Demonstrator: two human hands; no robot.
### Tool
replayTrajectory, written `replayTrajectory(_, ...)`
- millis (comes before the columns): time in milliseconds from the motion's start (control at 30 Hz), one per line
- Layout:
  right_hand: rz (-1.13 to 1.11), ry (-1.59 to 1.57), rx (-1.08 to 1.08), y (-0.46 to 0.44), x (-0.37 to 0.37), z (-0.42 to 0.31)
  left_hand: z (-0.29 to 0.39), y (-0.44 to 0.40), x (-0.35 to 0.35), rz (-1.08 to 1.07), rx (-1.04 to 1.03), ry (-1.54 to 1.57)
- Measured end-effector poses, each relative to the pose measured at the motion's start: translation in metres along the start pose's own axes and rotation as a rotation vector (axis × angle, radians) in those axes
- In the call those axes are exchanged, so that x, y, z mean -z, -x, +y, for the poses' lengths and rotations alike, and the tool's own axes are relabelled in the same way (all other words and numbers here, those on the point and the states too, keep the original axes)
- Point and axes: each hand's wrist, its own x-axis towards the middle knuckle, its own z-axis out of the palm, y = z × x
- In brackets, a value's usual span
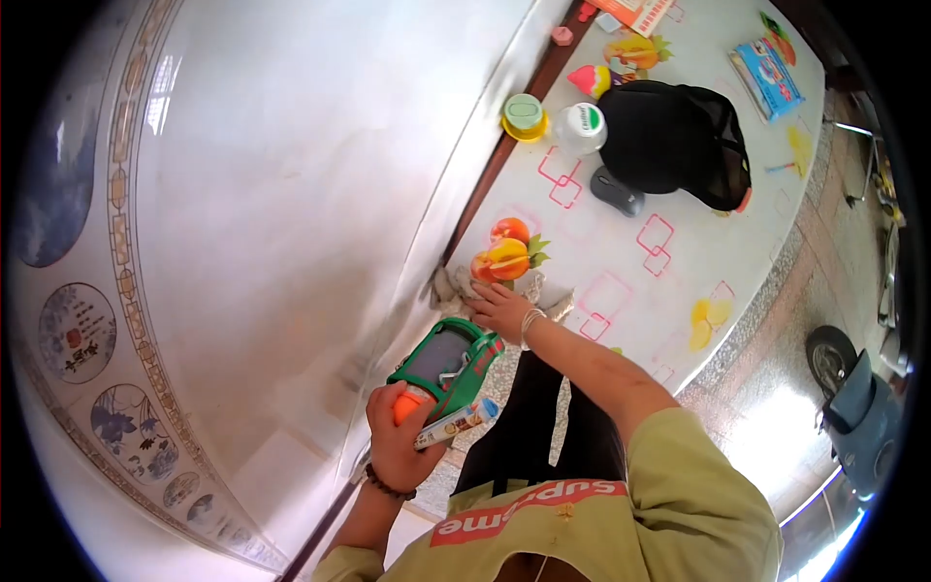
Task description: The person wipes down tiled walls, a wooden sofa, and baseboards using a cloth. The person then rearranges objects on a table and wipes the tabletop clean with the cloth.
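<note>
Extending right hand (pixel 501 312) palm-down, left hand (pixel 400 441) clasping green case (pixel 448 365)

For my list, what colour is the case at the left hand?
The case is mostly green with a grey panel; the head view shows it best.

The white table (pixel 737 262), printed with fruit and red squares, carries a black fabric bag (pixel 659 136), dark grey mouse (pixel 618 192), clear plastic jar (pixel 580 132) and, far right, a blue-covered book (pixel 768 78).

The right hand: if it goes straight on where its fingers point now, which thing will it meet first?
Probably the pale crumpled material near the fingertips of the right hand, then the glossy white wall; depth is unclear.
</note>
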Motion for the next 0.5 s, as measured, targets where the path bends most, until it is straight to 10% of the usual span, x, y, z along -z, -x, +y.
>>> replayTrajectory(200,-0.210,0.113,-0.146,0.023,0.090,0.074,0.012,-0.020,0.003,-0.027,-0.100,0.001)
replayTrajectory(300,0.114,0.302,-0.406,0.040,0.108,0.089,0.016,-0.045,0.000,-0.032,-0.146,0.008)
replayTrajectory(500,0.006,0.408,-0.424,0.095,0.036,0.000,0.026,-0.099,-0.014,0.107,-0.288,0.010)
